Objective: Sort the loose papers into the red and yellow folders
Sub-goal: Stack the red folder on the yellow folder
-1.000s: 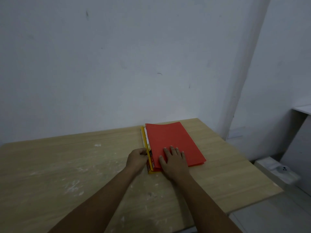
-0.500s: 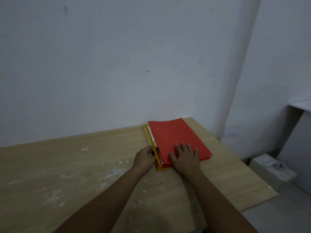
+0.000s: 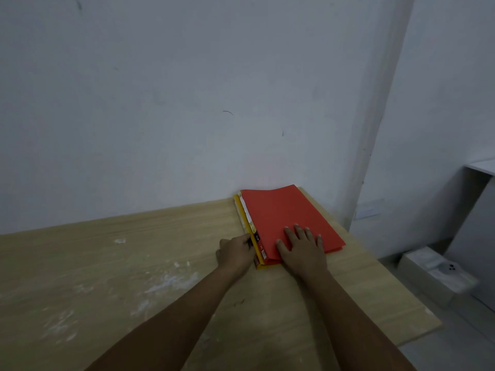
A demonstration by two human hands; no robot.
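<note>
The red folder [image 3: 286, 218] is seen closed and lying flat on the wooden table [image 3: 134, 263], at the table's far right corner, close against the wall [image 3: 187, 103]. The yellow folder [image 3: 257, 259] is stacked directly beneath the red folder, with only its left spine edge and near left corner exposed. A thin strip of white paper [image 3: 245, 210] is visible between the two covers along the red folder's left edge. The right hand [image 3: 301, 249] is laid flat, palm down with fingers spread wide, on the near part of the red folder's cover. The left hand [image 3: 235, 251] is placed just left of the red folder, fingers curled against the yellow spine; whether the spine is pinched cannot be told.
</note>
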